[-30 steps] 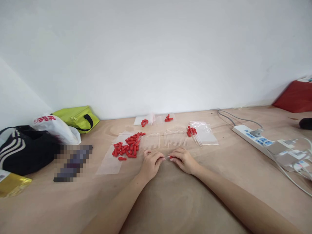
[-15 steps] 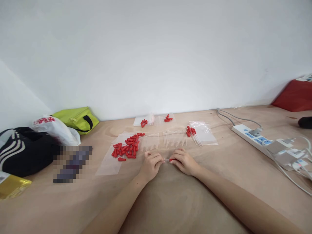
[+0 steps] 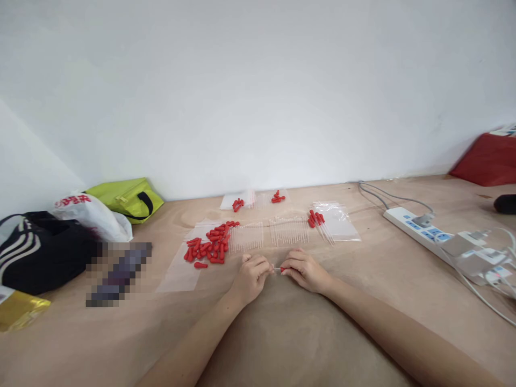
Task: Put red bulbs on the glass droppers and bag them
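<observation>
My left hand point(image 3: 253, 275) is closed on a thin clear dropper tube point(image 3: 277, 269), which lies level between both hands. Pinched in the fingers of my right hand point(image 3: 305, 271) is a red rubber bulb point(image 3: 282, 270), mostly hidden, at the tube's right end. Beyond my hands, clear tubes lie side by side in a left row point(image 3: 246, 236) and a right row point(image 3: 289, 230). A heap of red bulbs point(image 3: 213, 244) rests on a clear plastic bag point(image 3: 183, 277) to the left. Several droppers with red bulbs point(image 3: 317, 219) lie at the right.
Farther back are small piles of red bulbs point(image 3: 238, 204) on clear bags. At right, a white power strip point(image 3: 415, 226) carries chargers and cables. On the left sit a black bag point(image 3: 44, 252), a white plastic bag point(image 3: 88, 215) and a yellow-green pouch point(image 3: 121, 196). A wall stands behind.
Less of the clear tube shows between my hands, and my left hand sits very slightly farther right. Both hands keep their grip; the bulbs and tube rows stay put.
</observation>
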Available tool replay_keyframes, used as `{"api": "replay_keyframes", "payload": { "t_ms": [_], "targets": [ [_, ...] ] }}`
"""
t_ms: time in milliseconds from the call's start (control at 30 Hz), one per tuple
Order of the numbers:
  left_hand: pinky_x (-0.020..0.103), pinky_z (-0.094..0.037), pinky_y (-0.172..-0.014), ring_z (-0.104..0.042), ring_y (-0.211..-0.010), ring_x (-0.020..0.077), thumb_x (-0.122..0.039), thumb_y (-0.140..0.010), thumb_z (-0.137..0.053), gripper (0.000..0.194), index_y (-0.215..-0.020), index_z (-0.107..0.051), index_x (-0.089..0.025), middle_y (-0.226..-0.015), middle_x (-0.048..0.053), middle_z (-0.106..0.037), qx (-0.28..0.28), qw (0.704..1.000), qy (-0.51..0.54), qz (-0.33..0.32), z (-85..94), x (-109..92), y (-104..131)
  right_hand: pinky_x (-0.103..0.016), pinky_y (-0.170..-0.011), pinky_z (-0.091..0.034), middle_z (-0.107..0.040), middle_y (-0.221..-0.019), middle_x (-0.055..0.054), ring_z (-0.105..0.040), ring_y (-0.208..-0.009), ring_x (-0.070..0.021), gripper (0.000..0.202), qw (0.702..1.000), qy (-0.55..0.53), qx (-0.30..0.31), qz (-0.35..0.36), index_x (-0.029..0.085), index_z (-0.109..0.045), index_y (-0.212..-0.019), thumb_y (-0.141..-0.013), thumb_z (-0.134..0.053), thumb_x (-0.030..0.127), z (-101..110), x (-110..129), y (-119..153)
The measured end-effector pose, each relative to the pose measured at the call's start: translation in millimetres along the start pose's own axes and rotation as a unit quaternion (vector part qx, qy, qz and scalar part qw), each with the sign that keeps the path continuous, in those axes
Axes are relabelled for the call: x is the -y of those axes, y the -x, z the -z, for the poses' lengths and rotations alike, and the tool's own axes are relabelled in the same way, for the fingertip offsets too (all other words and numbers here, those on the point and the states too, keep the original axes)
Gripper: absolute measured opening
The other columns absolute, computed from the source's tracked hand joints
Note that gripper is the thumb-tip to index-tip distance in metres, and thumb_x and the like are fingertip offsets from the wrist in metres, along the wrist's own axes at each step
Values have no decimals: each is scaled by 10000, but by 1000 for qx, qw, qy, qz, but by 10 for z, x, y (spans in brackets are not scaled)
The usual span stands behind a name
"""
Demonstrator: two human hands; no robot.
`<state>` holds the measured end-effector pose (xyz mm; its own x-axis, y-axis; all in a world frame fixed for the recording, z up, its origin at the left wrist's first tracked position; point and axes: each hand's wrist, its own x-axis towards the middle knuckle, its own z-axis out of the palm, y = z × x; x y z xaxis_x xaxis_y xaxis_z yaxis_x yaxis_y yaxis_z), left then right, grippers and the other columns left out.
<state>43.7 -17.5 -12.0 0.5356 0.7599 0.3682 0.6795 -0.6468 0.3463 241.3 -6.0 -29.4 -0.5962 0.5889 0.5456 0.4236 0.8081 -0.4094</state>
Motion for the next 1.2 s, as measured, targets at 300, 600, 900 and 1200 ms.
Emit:
{"api": "replay_keyframes", "payload": {
  "t_ms": [300,600,900,1200],
  "targets": [
    [295,-279,-675,-543,-673,122,-197,-886,-370,302,-653,-562,-184,-668,-6,-607,-39,999,-28,-21,-13,-14,6,-297,-698,-384,-608,-745,-39,-530,-717,-140,177,1000,23,-1,9,173,-579,-806,-862,-429,247,6,31,-32],
    [304,-277,-710,-559,-720,137,-210,-880,-409,215,-723,-553,-179,-732,-2,-632,-21,999,-39,-10,-17,-39,-26,-323,-742,-333,-611,-735,-33,-534,-708,-142,133,997,79,-13,-7,177,-574,-780,-828,-463,232,2,17,-55],
    [339,-251,-799,-561,-743,145,-241,-862,-467,164,-788,-610,-207,-714,-15,-643,-80,997,-20,2,-13,42,-36,-324,-747,-338,-637,-790,-27,-542,-761,-152,119,997,39,-36,-62,199,-581,-810,-822,-508,291,126,-66,8],
    [345,-247,-805,-551,-659,132,-249,-863,-451,222,-723,-615,-198,-628,-19,-634,-87,996,-10,-12,-35,21,-2,-318,-748,-343,-613,-735,-24,-533,-737,-145,125,999,43,7,-2,183,-557,-799,-845,-465,255,65,-66,-22]
  ]
}}
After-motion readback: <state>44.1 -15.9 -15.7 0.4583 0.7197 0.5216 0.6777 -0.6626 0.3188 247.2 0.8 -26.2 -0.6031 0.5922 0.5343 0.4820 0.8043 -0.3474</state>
